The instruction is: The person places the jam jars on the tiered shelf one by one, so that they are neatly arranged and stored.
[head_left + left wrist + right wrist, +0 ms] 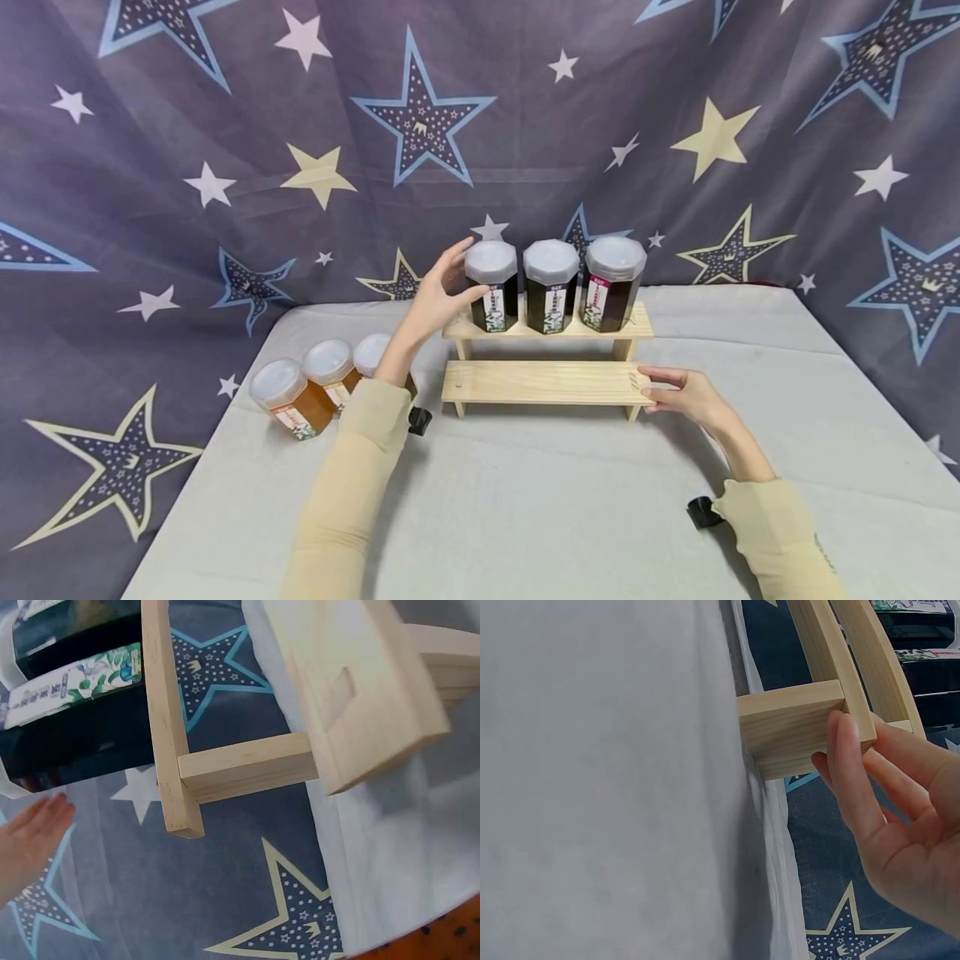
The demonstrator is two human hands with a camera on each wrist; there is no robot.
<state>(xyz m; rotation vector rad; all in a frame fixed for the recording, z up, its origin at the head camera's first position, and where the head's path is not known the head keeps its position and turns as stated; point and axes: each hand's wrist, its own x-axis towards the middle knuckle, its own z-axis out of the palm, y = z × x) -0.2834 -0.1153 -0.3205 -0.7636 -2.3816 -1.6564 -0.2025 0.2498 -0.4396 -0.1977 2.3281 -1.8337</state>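
Three dark jars with whitish lids stand in a row on the upper step of a two-step wooden rack [540,383]. My left hand [437,298] is at the left jar [504,287], thumb in front of it and fingers by its lid. In the left wrist view the fingers of that hand [34,840] look straight, close beside the jar; firm contact cannot be made out. Beside it are the middle jar [551,287] and the right jar [613,283]. My right hand [693,396] pinches the right end of the lower step, thumb and fingers on its edge [859,712].
Left of the rack, three amber jars stand on the white cloth: one at the front [292,400], one behind it [330,371] and one partly behind my left forearm [372,354]. A star-patterned curtain [525,150] hangs close behind the rack.
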